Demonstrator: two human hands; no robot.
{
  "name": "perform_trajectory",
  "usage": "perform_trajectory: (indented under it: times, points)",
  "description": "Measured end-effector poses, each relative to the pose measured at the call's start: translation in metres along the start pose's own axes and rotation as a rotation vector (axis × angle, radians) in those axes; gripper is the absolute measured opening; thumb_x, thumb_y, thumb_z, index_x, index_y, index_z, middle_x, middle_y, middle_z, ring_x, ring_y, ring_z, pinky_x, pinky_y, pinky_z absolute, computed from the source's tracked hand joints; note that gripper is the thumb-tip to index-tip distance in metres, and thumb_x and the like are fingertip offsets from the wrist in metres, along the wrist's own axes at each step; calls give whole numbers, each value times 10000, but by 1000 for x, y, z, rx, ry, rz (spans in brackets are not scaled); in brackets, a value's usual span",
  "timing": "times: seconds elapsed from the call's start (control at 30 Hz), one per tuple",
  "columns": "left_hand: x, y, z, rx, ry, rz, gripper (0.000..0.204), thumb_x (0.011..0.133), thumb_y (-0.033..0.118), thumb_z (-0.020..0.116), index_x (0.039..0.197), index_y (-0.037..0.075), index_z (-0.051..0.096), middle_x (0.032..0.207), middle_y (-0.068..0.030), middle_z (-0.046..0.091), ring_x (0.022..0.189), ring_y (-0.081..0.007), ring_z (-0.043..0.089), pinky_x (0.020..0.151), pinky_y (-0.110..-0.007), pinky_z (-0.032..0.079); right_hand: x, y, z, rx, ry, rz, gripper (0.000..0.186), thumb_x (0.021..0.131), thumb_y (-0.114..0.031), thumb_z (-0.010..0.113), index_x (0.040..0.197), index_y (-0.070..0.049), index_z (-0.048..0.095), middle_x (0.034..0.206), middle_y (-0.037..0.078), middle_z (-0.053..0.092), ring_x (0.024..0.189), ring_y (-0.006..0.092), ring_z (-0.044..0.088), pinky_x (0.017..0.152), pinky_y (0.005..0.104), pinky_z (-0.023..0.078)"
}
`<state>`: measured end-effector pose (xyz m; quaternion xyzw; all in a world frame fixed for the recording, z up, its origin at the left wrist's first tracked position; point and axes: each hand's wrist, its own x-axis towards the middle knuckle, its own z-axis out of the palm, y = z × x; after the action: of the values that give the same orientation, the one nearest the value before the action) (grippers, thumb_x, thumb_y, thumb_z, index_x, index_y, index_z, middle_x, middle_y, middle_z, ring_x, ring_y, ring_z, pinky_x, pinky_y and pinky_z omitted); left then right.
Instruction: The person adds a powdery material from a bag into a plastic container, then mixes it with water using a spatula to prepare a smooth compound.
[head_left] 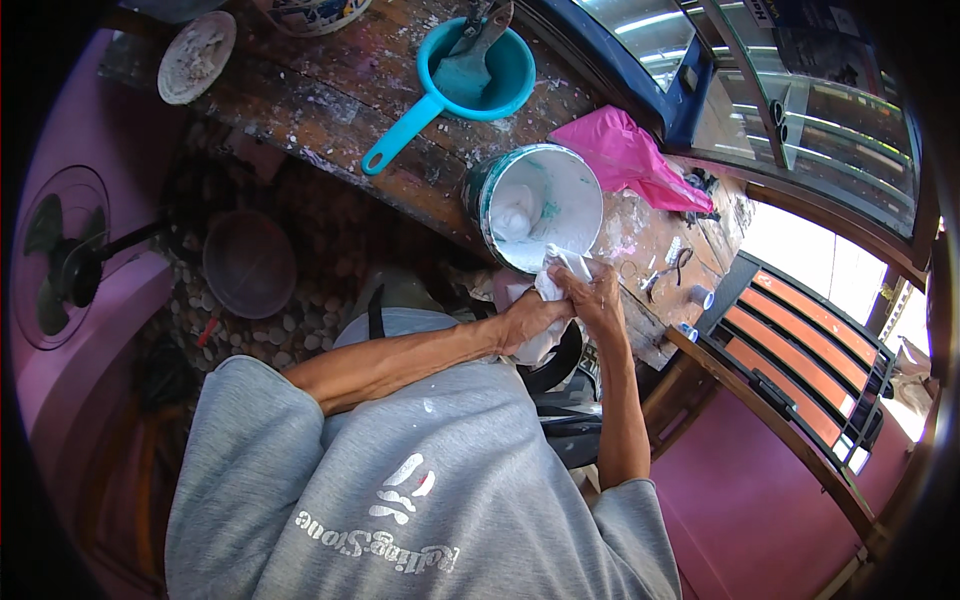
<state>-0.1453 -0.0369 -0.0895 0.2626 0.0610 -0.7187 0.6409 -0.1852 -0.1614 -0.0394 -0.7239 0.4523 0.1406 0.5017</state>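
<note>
A crumpled white cloth (566, 262) is gripped in both hands just in front of the bucket's near rim. My left hand (536, 318) is closed on its lower part, and some of the cloth hangs below the fingers. My right hand (597, 298) pinches the upper part, pressed close to my left. Right behind them stands a green bucket (482, 200), its inside coated white, with a white lump (512, 215) in it. Whether the cloth touches the rim, I cannot tell.
On the paint-stained wooden table (330, 110) are a turquoise dipper (405, 132) holding a broad brush (488, 48), a white-smeared round dish (197, 58) and a pink plastic bag (625, 150). A fan (80, 270) stands left; a glass-fronted cabinet (790, 120) borders the right.
</note>
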Motion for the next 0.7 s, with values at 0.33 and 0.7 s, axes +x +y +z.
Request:
perform_trajectory:
  times: [0.33, 0.7]
  points:
    - [0, 6, 5, 53, 73, -16, 168, 823, 182, 610, 966, 104, 565, 769, -13, 559, 632, -126, 561, 557, -275, 450, 9, 10, 0, -42, 19, -88, 241, 784, -195, 653, 850, 34, 692, 643, 72, 625, 575, 122, 543, 556, 316, 450]
    - [1, 9, 2, 29, 115, -19, 194, 851, 205, 611, 991, 72, 599, 824, -29, 608, 676, -135, 599, 587, -279, 469, 15, 5, 2, -104, 33, -23, 248, 771, -209, 651, 831, 30, 681, 625, 97, 612, 575, 152, 551, 561, 343, 449]
